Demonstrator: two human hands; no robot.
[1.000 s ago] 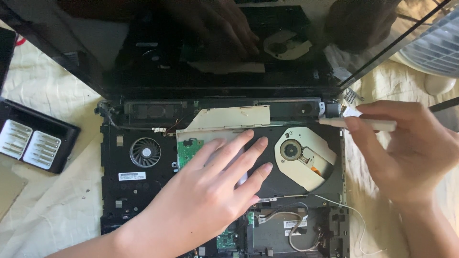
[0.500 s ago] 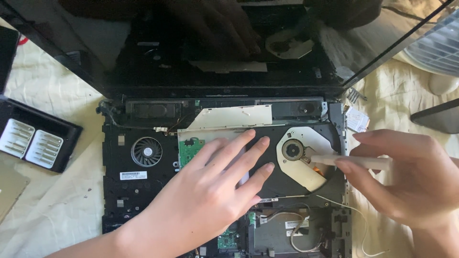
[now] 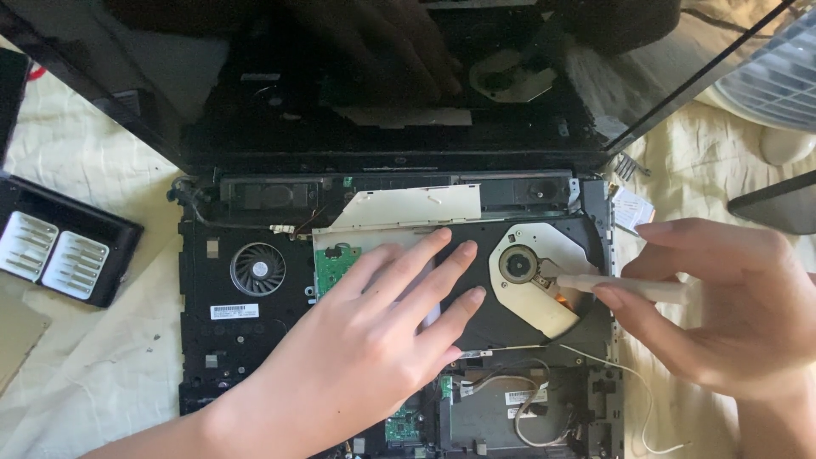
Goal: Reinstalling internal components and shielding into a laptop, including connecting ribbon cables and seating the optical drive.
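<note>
Our left hand lies flat, released, on the opened black laptop chassis; our right hand grasps a slim white plastic tool touching the round optical drive.

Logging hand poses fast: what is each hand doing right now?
Left hand: open, flat on the optical drive.
Right hand: closed on a white tool, tip at the drive's lens area.

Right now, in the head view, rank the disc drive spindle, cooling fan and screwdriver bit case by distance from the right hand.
1. Disc drive spindle, just left of the right hand.
2. Cooling fan, left side of the chassis.
3. Screwdriver bit case, far left, on the cloth.
</note>
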